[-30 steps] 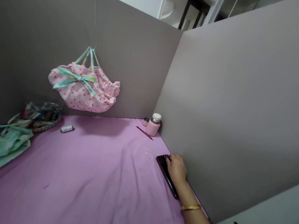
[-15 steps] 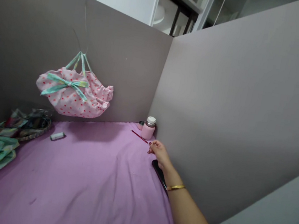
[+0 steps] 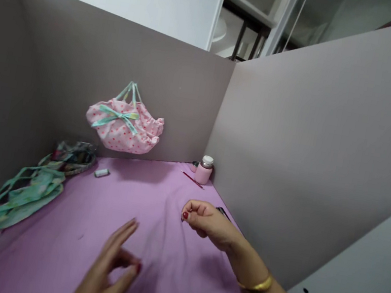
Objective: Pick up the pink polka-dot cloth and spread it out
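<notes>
Purple cloth point(image 3: 150, 239) bears a capped pink jar point(image 3: 204, 170); right hand point(image 3: 207, 221) curled, left hand point(image 3: 109, 269) loosely spread.

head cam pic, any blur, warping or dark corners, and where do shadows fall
Head view: the left hand is softly motion-blurred, while the right hand is sharper; the panel walls bow from wide-angle distortion; the right edge and corner darken to a vignette; the hanging pink bag casts a soft shadow on the purple cloth beneath it; lighting is even, with no glare.
</notes>
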A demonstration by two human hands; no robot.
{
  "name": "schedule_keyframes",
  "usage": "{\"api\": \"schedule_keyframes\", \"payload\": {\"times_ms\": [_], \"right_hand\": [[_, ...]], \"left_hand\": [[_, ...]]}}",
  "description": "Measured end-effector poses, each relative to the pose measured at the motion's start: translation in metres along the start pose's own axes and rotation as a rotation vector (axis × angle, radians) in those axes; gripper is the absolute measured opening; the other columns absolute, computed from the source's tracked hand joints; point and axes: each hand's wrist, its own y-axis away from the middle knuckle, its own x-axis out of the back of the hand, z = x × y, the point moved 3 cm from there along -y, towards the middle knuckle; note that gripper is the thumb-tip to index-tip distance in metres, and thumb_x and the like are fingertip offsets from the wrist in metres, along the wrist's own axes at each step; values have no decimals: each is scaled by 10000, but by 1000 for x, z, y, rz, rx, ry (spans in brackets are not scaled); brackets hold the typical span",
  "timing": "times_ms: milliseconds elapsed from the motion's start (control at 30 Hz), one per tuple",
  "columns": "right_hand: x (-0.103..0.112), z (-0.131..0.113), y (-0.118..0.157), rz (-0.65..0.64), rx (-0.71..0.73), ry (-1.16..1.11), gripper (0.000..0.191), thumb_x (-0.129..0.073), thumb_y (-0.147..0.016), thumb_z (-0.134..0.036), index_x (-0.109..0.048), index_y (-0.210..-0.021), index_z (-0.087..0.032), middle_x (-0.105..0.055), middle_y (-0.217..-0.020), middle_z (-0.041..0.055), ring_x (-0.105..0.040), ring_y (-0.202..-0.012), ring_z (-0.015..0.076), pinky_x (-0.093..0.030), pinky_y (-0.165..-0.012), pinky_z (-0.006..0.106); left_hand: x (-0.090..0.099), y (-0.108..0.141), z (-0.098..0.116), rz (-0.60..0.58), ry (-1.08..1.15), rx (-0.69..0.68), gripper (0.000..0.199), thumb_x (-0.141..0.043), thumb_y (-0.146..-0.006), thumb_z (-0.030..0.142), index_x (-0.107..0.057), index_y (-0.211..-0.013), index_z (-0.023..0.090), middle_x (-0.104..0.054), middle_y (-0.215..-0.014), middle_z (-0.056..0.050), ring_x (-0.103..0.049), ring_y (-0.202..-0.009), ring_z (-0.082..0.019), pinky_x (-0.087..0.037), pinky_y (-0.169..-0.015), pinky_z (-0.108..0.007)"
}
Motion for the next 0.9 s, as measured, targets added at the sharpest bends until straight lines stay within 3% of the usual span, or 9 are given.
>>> {"api": "schedule_keyframes", "payload": {"times_ms": [67,167,267,433,533,633,700,833,900], "right_hand": [[-18,3,8,-59,-28,-46,259,-647,-712,-384,-517,-736,-160,-345,-469,-96,-187,-390,34,-101,-367,198],[-33,6,18,-85,-31,-90,274,-652,-717,-394,-508,-733,-162,-328,-458,-104,-167,-383,30,-98,-367,198],[-38,14,22,-61,-40,-101,284,-651,-709,-405,-501,-734,-165,-327,-457,-103,-164,-379,31,-103,-362,193],[-16,40,21,138,-48,209,283,-607,-688,-438,-541,-703,-163,-413,-505,-49,-311,-415,70,-254,-383,196],[3,51,23,412,40,342,214,-564,-707,-359,-565,-796,-164,-542,-771,49,-495,-697,161,-411,-609,269],[-7,55,29,555,147,343,231,-516,-761,-333,-563,-926,-179,-527,-1006,88,-469,-961,212,-364,-836,326],[-40,58,32,423,175,268,247,-486,-802,-364,-584,-944,-188,-554,-1015,87,-491,-955,213,-365,-848,332],[-125,66,35,-114,178,101,324,-627,-726,-343,-575,-1014,-205,-584,-971,53,-515,-886,184,-396,-791,284],[-146,72,34,-170,163,99,219,-614,-732,-321,-599,-886,-165,-564,-765,19,-497,-696,136,-396,-653,239]], "left_hand": [[-29,-12,10,-201,93,7,769,-648,-754,282,-214,-1389,263,-629,-733,4,-566,-666,-144,-434,-704,-257],[-56,-19,13,-397,267,104,480,-647,-743,315,-538,-1187,168,-617,-708,-23,-526,-574,-117,-406,-560,-226],[-56,-11,6,-441,365,227,247,-633,-744,359,-674,-777,118,-548,-509,11,-455,-445,-80,-350,-472,-193],[-8,16,0,-306,714,411,207,-718,-674,323,-654,-694,127,-398,-372,91,-276,-331,-10,-244,-391,-146],[30,29,0,-58,999,465,182,-784,-595,202,-664,-701,115,-398,-408,95,-305,-351,6,-256,-376,-117],[47,37,-1,137,1126,425,235,-791,-566,131,-674,-768,104,-441,-442,83,-363,-369,3,-283,-362,-98],[39,40,-3,166,1112,432,260,-797,-559,124,-675,-789,106,-475,-453,72,-399,-380,-3,-325,-374,-92],[10,42,-7,119,1000,491,297,-828,-526,182,-679,-773,108,-581,-511,21,-509,-434,-42,-428,-440,-120],[3,41,-7,85,960,474,303,-829,-528,233,-680,-761,110,-597,-524,8,-521,-433,-55,-435,-441,-135]]}}
